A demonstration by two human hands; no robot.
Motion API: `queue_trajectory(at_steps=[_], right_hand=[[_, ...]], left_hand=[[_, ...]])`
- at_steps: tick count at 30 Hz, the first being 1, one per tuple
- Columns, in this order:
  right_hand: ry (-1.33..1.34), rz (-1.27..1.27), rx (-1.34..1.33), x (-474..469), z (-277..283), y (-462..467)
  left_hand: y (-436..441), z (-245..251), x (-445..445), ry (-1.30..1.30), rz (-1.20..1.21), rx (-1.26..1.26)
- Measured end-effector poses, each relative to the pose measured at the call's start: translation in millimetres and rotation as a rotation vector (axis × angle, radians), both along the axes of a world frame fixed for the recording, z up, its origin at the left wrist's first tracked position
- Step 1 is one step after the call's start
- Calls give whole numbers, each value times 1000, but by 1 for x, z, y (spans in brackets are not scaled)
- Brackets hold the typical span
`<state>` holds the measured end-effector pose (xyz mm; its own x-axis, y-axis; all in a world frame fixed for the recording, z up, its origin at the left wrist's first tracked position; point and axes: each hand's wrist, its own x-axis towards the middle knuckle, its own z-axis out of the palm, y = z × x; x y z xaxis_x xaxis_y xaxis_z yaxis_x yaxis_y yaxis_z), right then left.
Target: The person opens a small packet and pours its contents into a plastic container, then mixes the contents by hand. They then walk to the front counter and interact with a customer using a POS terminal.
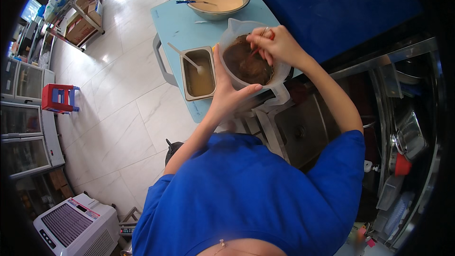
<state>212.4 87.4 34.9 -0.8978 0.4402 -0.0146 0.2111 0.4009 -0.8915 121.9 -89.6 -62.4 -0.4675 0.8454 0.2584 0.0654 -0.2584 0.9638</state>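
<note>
A translucent plastic pitcher (pixel 282 73) stands on a light blue board and holds a dark brown liquid (pixel 245 64). Around its near left side curves my left hand (pixel 227 87), thumb by the rim. Inside the pitcher's mouth, my right hand (pixel 273 44) grips a red-handled utensil (pixel 254 50), whose lower end is blurred or sunk in the liquid. Just left of my left hand sits a rectangular metal pan (pixel 182 74) of cloudy yellowish liquid, with a white spoon (pixel 185 56) leaning in it. Farther back, a steel bowl (pixel 245 1) contains a cream-coloured liquid and a blue-handled utensil (pixel 192 2).
The light blue board (pixel 167 19) has a grey handle on its left side. A dark blue chest (pixel 330 10) rises at the back right. A steel sink (pixel 302 121) lies below my right forearm. Leftward on the tiled floor are stacked stools (pixel 53 97) and an air cooler (pixel 76 224).
</note>
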Motion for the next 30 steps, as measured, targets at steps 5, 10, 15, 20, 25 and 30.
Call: queue_trajectory(at_steps=[5,10,15,20,25,30], right_hand=[[-103,113,580,-1,-4,4],[-74,31,142,1,-8,-1],[-284,139,408,0,-7,-2],[16,-61,229,-1,-9,-2],[-182,159,266,-2,-10,0],[-108,42,269,-4,-13,2]], left_hand=[[0,-1,-1,60,21,-28],[-1,1,1,-8,1,-22],[-1,0,1,9,9,-23],[0,-1,1,6,8,-29],[1,-1,1,25,11,18],[0,-1,1,-2,4,-5]])
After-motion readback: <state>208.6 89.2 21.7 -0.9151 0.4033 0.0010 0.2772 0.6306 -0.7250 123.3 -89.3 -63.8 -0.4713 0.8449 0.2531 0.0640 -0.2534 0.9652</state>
